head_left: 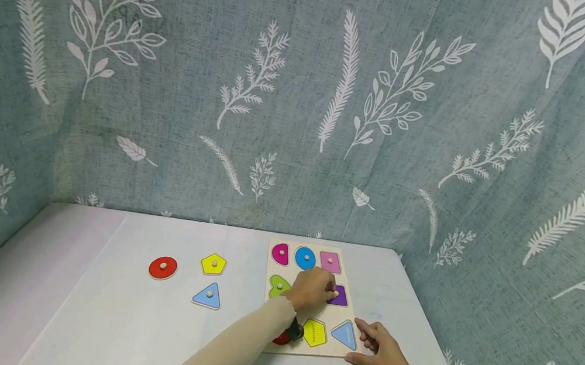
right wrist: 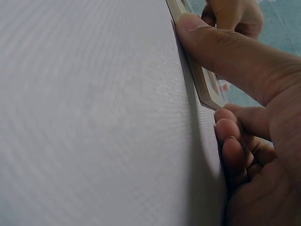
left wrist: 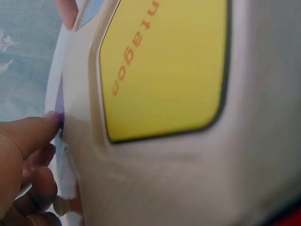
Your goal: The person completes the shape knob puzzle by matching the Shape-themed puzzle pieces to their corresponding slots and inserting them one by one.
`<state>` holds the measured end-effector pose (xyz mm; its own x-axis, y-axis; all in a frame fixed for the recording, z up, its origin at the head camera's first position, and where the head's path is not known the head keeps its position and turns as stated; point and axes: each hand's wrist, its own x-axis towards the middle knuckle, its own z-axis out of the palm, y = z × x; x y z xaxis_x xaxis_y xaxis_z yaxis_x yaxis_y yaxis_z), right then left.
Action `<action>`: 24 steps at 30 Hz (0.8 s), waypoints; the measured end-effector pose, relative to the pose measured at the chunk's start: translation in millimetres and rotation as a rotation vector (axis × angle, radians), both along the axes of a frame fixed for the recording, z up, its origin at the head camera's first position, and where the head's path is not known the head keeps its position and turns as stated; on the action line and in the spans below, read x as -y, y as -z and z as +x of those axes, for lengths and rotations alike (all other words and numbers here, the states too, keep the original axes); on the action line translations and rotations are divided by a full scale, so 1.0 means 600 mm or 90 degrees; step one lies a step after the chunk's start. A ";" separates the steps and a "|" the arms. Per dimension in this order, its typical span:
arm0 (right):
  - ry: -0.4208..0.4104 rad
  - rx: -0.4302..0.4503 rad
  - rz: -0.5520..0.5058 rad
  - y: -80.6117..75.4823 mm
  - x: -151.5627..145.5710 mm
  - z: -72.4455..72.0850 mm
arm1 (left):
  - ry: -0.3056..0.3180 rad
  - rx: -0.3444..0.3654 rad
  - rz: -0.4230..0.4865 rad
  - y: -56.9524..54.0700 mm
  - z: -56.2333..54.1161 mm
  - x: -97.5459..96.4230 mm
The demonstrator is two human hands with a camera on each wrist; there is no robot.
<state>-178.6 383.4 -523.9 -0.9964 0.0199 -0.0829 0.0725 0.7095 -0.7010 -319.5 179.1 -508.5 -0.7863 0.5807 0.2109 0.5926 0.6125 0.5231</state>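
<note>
A wooden shape puzzle board lies on the white table. My left hand reaches over its middle, fingertips at the knob of a purple square piece in the right column. Purple also shows at the thumb tip of the left hand in the left wrist view. At the board's near right corner my right hand grips the edges, thumb along the near side and index finger on the right side. The yellow pentagon recess and blue triangle recess show printed bottoms. My left arm partly hides a red recess.
Left of the board lie a red round piece, a yellow pentagon piece and a blue triangle piece, all knobbed. Seated in the board are a magenta half-circle, blue oval, pink square and green heart.
</note>
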 end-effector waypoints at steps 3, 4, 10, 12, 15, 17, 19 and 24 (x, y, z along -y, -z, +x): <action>0.002 0.000 0.003 -0.001 0.002 0.000 | 0.013 -0.005 0.009 -0.008 -0.002 0.014; 0.003 0.000 0.004 -0.001 0.003 0.000 | 0.020 -0.010 0.010 -0.010 -0.003 0.020; 0.012 0.004 0.012 -0.001 0.005 0.002 | 0.055 -0.034 0.010 -0.027 -0.010 0.068; 0.016 0.003 0.013 -0.001 0.006 0.001 | 0.055 -0.033 0.012 -0.033 -0.010 0.088; 0.023 0.005 0.018 0.000 0.006 0.000 | 0.044 -0.035 0.010 -0.043 -0.007 0.120; 0.025 0.008 0.018 0.001 0.006 0.000 | 0.040 -0.040 0.005 -0.046 -0.006 0.143; 0.027 0.010 0.015 0.002 0.006 0.000 | 0.035 -0.040 0.003 -0.048 -0.003 0.167; 0.028 0.007 0.009 0.001 0.009 0.003 | 0.018 -0.039 0.008 -0.050 0.003 0.229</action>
<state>-176.9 377.9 -524.2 -0.9935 0.0651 -0.0928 0.1114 0.7151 -0.6901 -317.7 41.5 -478.8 -0.7552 0.5995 0.2653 0.6406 0.5891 0.4925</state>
